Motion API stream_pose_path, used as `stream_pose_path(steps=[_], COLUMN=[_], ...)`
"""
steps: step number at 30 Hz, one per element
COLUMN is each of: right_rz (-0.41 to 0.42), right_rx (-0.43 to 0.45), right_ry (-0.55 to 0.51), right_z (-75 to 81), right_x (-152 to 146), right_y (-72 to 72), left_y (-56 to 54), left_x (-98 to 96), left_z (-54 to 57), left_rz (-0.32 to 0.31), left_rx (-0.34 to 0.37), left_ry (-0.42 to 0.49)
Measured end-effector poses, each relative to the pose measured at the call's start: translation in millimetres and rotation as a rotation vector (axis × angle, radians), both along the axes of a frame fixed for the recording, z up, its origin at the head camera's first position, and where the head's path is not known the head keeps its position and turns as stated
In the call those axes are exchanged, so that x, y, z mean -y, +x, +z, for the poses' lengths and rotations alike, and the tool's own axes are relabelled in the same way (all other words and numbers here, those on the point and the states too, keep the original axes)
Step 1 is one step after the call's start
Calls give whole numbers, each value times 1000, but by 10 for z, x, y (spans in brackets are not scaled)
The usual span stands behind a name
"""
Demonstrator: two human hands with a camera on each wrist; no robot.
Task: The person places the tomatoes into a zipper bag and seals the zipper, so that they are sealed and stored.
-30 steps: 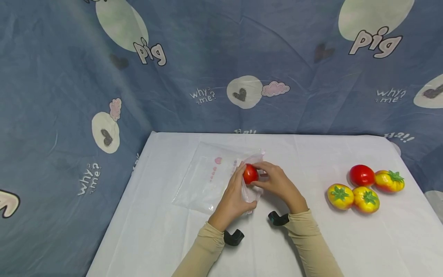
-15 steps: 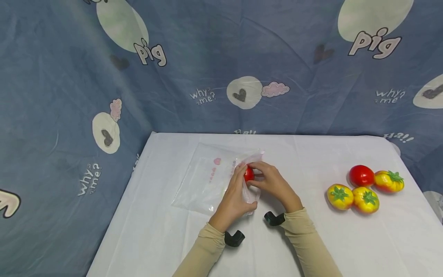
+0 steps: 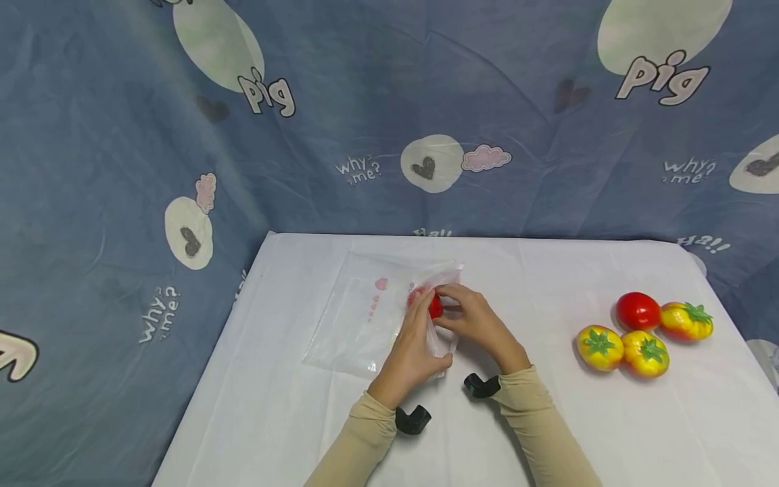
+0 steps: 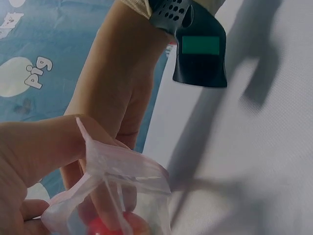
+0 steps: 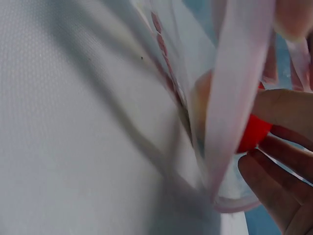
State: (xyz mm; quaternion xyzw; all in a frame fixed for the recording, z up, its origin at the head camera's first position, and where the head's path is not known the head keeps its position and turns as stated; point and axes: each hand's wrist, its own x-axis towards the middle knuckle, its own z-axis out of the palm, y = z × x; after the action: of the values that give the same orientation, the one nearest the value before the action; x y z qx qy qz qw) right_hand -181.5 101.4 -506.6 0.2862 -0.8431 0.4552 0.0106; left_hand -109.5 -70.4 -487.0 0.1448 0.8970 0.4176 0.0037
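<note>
A clear plastic bag [image 3: 349, 325] with pink print and a pale pink rim [image 5: 239, 88] lies on the white table, its mouth raised toward the right. My left hand [image 3: 410, 348] holds the mouth by its rim, thumb at the near end and fingers farther up. From the right, my right hand [image 3: 477, 321] grips a smooth red tomato [image 3: 435, 308] at the mouth. In the left wrist view the tomato [image 4: 139, 225] shows through the film, with right-hand fingers inside the bag. Fingers and rim partly cover the tomato [image 5: 254, 134] in the right wrist view.
On the right of the table [image 3: 243, 419] sit another red tomato [image 3: 638, 311] and several yellow tomato-like fruits [image 3: 599, 348] with green leafy tops. Black wrist cameras [image 3: 414, 420] jut from both wrists. A blue printed cloth [image 3: 341, 88] hangs behind and at the left.
My right hand has shifted slightly left, carrying the tomato deeper into the bag's mouth, where less of it shows uncovered. My left hand stays almost still on the rim.
</note>
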Motion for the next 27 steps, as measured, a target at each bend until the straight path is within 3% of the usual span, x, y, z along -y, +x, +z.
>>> stream_pose_path(steps=[8,19,27], right_rz=[53,82,55], right_rx=[65,44,-16], right_ry=[-99,-79,-32], right_z=[-6,-3,11], right_x=[-37,72,137], right_y=[-31,-92,-121], left_y=[-4,17,21], left_x=[6,0,-13], left_z=[11,2,14], left_rz=[-4,-7,-15], left_rx=[-14,-37,-74], left_ry=[1,-7,-7])
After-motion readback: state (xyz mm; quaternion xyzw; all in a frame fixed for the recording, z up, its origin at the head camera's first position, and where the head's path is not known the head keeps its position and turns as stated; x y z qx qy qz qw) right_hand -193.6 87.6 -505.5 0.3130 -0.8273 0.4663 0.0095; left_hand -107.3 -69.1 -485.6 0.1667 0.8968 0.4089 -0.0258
